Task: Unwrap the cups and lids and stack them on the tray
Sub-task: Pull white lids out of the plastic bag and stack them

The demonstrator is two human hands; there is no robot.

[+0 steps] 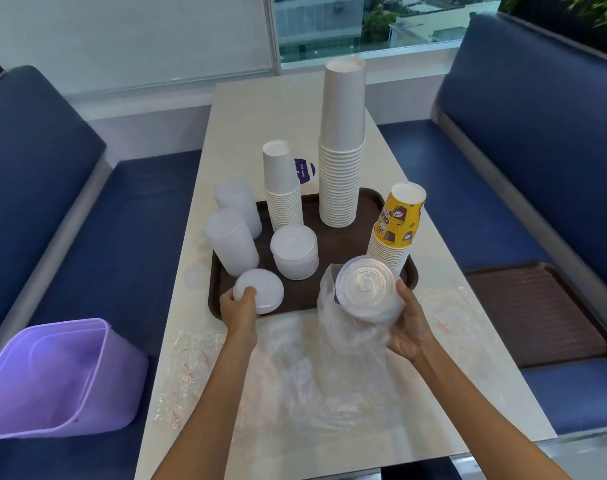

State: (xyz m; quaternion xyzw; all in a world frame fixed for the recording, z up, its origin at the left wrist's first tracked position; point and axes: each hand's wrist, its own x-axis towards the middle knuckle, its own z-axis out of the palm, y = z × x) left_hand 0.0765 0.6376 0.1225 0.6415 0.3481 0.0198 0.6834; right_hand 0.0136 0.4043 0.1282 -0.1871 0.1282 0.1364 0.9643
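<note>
A dark brown tray [340, 244] on the table carries a tall stack of white cups [342, 147], a shorter white cup stack [282, 185], a yellow printed cup stack [395, 226], a low pile of white lids [295, 251] and two frosted lid stacks [231, 242]. My left hand [238, 308] grips a small stack of white lids [262, 294] at the tray's near left corner. My right hand [411, 327] holds a stack of clear lids [366, 289], still partly inside its plastic wrap [333, 317], at the tray's near edge.
Loose plastic wrappers [295, 368] cover the near half of the white table [226, 133]. A purple bin [56, 379] lies tipped on the left blue bench. A second brown tray [534, 310] rests on the right bench.
</note>
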